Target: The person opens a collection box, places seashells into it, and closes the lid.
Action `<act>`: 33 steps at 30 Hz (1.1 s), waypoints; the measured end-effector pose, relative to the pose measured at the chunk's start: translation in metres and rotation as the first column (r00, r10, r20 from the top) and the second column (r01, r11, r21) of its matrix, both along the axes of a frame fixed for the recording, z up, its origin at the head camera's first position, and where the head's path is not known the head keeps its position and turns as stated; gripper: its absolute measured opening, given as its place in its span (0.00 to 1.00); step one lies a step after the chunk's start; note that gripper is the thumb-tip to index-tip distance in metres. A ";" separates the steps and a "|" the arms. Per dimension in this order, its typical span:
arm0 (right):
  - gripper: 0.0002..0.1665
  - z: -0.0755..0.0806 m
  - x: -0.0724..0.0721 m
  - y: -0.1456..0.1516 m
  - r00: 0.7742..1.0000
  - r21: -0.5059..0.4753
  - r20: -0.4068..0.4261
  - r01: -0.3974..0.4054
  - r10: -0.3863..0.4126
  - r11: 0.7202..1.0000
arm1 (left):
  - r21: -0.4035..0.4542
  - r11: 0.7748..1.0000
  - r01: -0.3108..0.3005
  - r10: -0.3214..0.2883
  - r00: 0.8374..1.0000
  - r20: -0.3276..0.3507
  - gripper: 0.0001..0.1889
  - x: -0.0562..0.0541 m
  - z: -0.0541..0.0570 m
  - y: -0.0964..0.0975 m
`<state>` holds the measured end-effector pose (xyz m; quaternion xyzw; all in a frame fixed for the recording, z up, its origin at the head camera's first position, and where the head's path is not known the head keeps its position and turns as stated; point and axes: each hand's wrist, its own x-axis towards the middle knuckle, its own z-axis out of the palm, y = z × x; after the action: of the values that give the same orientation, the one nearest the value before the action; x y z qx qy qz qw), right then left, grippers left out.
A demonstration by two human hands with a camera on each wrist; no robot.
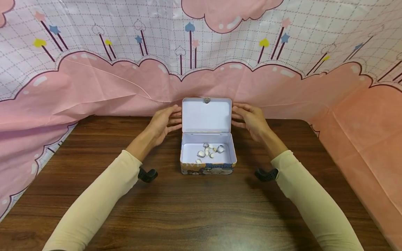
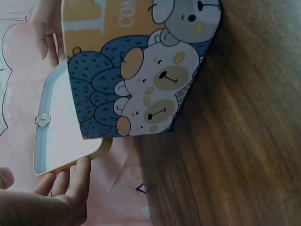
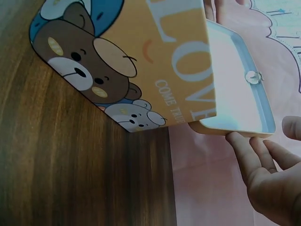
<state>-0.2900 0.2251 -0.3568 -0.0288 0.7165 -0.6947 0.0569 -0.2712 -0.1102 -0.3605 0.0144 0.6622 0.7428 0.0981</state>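
A small rectangular tin box (image 1: 236,153) with cartoon bears on its sides stands on the table, its lid (image 1: 206,116) raised upright at the back. Several small whitish pieces that look like seashells (image 1: 201,154) lie on the box's white floor. My left hand (image 1: 161,123) is at the lid's left edge, fingertips touching it and thumb apart. On the opposite side, my right hand (image 1: 253,122) touches the lid's right edge with extended fingers. Both wrist views show the fingers against the lid's rim; a round clasp (image 3: 253,77) sits on the lid's free edge.
The dark wooden table (image 1: 201,209) stretches on both sides of the box and in front of it. Behind the table hangs a pink and white patterned cloth (image 1: 125,87), close to the raised lid. More cloth (image 1: 361,139) hangs along the right side.
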 end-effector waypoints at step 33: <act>0.14 0.000 0.007 -0.018 0.968 -0.148 -0.177 0.155 -0.180 0.977 | 0.100 0.985 -0.140 0.151 0.982 -0.112 0.19 0.001 -0.001 0.014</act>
<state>-0.2826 0.2073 -0.3565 -0.0378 0.6705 -0.7374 -0.0727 -0.2704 -0.0964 -0.3616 0.0145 0.6313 0.7754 0.0030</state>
